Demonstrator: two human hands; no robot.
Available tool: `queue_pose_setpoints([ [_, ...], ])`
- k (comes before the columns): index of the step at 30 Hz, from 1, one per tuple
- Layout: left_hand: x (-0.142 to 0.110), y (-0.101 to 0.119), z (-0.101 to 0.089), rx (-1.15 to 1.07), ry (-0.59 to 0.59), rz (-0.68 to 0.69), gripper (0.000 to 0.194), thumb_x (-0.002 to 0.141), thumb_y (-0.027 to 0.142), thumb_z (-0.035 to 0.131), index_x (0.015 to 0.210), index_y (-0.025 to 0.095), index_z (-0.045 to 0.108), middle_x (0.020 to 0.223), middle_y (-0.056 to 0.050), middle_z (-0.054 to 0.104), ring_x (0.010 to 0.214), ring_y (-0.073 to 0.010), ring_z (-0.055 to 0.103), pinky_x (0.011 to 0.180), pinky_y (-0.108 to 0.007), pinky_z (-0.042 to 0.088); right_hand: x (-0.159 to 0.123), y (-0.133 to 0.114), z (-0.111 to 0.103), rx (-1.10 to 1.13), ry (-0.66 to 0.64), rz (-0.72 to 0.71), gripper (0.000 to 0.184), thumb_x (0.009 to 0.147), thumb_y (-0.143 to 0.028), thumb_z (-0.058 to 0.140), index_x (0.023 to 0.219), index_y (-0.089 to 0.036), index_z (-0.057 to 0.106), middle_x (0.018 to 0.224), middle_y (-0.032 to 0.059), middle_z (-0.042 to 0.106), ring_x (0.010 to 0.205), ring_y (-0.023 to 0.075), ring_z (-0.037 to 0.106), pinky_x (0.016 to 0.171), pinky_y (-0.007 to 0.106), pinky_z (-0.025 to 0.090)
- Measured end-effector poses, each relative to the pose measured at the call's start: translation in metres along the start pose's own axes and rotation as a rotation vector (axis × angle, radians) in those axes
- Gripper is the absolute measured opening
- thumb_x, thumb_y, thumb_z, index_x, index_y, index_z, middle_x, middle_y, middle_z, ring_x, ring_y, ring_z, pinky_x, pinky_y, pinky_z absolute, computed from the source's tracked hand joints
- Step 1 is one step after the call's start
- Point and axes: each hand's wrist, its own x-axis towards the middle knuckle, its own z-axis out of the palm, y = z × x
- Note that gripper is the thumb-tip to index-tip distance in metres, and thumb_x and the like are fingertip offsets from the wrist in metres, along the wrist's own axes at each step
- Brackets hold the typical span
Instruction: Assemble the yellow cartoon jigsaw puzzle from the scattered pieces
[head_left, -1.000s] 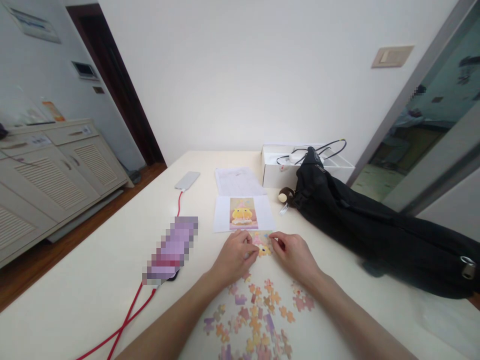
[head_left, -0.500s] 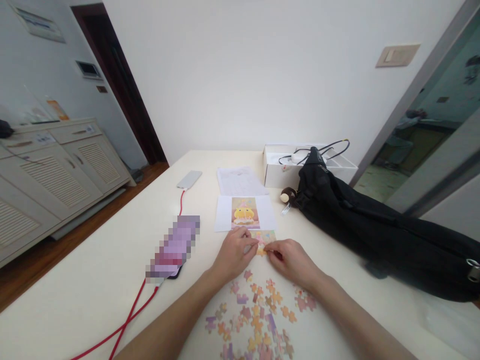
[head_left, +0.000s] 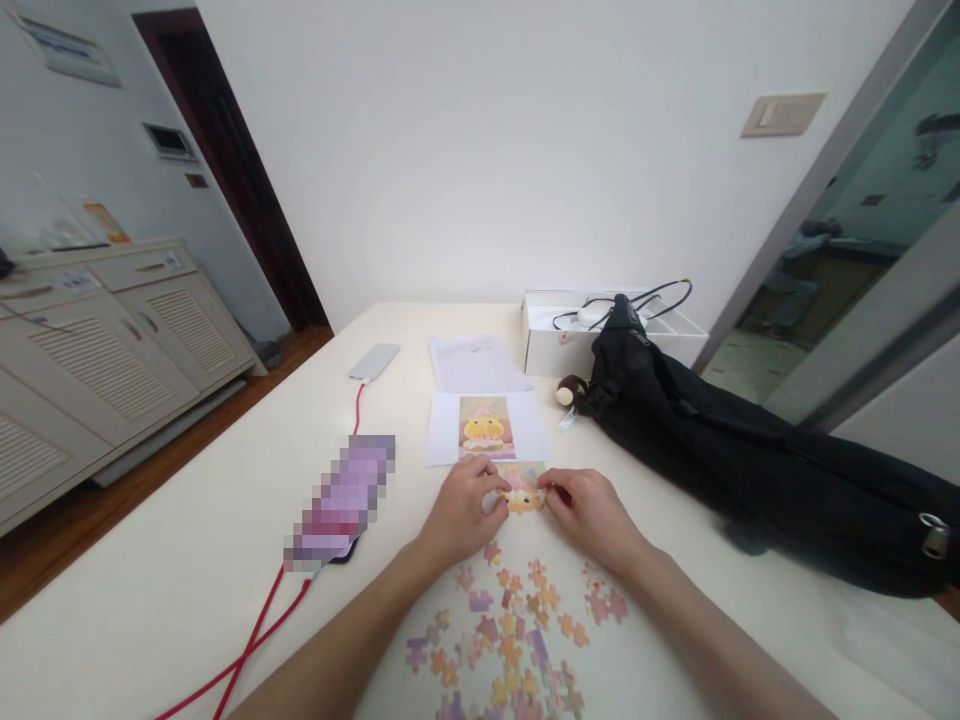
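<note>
A partly joined jigsaw puzzle [head_left: 524, 484] lies on the table just below a printed reference picture [head_left: 487, 428]. Between my hands, its lower edge shows a yellow face with dark eyes. My left hand [head_left: 466, 507] is closed at the puzzle's left edge, thumb and forefinger nearly together. At the right edge, the bent fingers of my right hand [head_left: 589, 512] pinch the joined part. My fingers partly cover both sides of it. Nearer to me, several loose jigsaw pieces [head_left: 510, 650] in orange, pink and purple are scattered between my forearms.
To the left lie a phone [head_left: 345, 500] with red cables and a grey power bank [head_left: 374, 361]. Printed sheets [head_left: 480, 364] rest farther back. A white box [head_left: 562, 345] holding cables stands by the wall, with a black bag [head_left: 720, 440] stretching along the right side.
My right hand has shifted slightly right, away from my left, uncovering more of the yellow face. My left hand has stayed by the left edge. The camera view has shifted a little.
</note>
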Motion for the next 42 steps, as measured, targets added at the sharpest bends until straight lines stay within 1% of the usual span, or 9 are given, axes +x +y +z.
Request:
queue_pose_setpoints([
  [6,0.004,-0.003,-0.003,0.019,0.107,-0.014,0.022,0.073,0.003,0.053,0.082,0.016,0.069,0.084,-0.004,0.054,0.085,-0.0152,0.05,0.079,-0.03,0.04,0.0,0.002,0.001,-0.013,-0.128,-0.144,0.03,0.082,-0.012,0.042,0.082,-0.02,0.071,0.081,0.0034,0.073,0.072,0.0162,0.064,0.066,0.023,0.04],
  [9,0.007,-0.006,-0.008,0.013,0.234,-0.098,0.02,0.074,0.004,0.053,0.081,0.015,0.068,0.083,-0.004,0.053,0.083,-0.0149,0.05,0.079,-0.03,0.041,-0.001,0.002,0.001,-0.02,-0.101,-0.125,0.032,0.084,-0.013,0.041,0.092,-0.02,0.071,0.088,0.0046,0.074,0.077,0.017,0.066,0.068,0.024,0.041],
  [12,0.009,-0.011,-0.01,-0.014,0.269,-0.155,0.02,0.074,0.004,0.054,0.08,0.015,0.069,0.081,-0.004,0.053,0.082,-0.0146,0.051,0.079,-0.03,0.042,0.0,0.005,0.002,-0.008,-0.1,-0.123,0.032,0.084,-0.015,0.041,0.09,-0.021,0.072,0.087,0.0042,0.074,0.077,0.0169,0.066,0.069,0.024,0.041],
  [14,0.01,-0.015,-0.008,-0.013,0.248,-0.17,0.02,0.073,0.004,0.054,0.08,0.015,0.069,0.082,-0.004,0.054,0.083,-0.0149,0.052,0.08,-0.031,0.042,0.002,0.008,0.003,-0.01,-0.055,-0.076,0.031,0.083,-0.016,0.042,0.089,-0.02,0.072,0.08,0.004,0.073,0.071,0.0168,0.064,0.067,0.025,0.04],
  [17,0.009,-0.019,-0.004,0.003,0.194,-0.178,0.02,0.073,0.004,0.055,0.08,0.015,0.069,0.083,-0.003,0.056,0.084,-0.0156,0.052,0.08,-0.031,0.042,0.006,0.017,0.005,0.024,0.121,0.06,0.033,0.083,-0.02,0.042,0.099,-0.017,0.071,0.069,0.0044,0.07,0.06,0.0174,0.061,0.062,0.026,0.04],
  [20,0.007,-0.021,-0.001,0.001,0.139,-0.164,0.021,0.074,0.005,0.054,0.083,0.015,0.069,0.085,-0.003,0.06,0.086,-0.0164,0.053,0.082,-0.032,0.043,0.01,0.025,0.007,0.092,0.193,0.09,0.034,0.083,-0.021,0.041,0.092,-0.015,0.073,0.062,0.004,0.068,0.056,0.0174,0.059,0.059,0.026,0.04],
  [29,0.004,-0.011,-0.003,0.09,-0.144,0.112,0.037,0.082,0.002,0.041,0.11,0.017,0.061,0.108,-0.006,0.055,0.105,-0.0182,0.046,0.094,-0.035,0.037,0.01,0.024,0.012,0.102,0.078,-0.01,0.036,0.08,-0.018,0.043,0.095,-0.018,0.075,0.078,0.0055,0.075,0.062,0.0173,0.062,0.063,0.026,0.045],
  [34,0.002,-0.008,-0.004,0.176,-0.227,0.105,0.034,0.084,0.006,0.039,0.109,0.02,0.058,0.11,-0.005,0.053,0.104,-0.0202,0.043,0.093,-0.038,0.035,0.011,0.023,0.011,0.098,0.08,-0.001,0.036,0.08,-0.018,0.043,0.095,-0.017,0.075,0.073,0.0051,0.073,0.061,0.0177,0.062,0.061,0.026,0.043],
  [42,0.002,-0.007,-0.004,0.184,-0.249,0.085,0.032,0.086,0.008,0.039,0.106,0.022,0.06,0.11,-0.004,0.053,0.104,-0.0206,0.043,0.093,-0.039,0.034,0.01,0.023,0.01,0.098,0.07,-0.013,0.034,0.081,-0.017,0.043,0.094,-0.017,0.074,0.076,0.0048,0.072,0.063,0.0168,0.06,0.065,0.027,0.045],
])
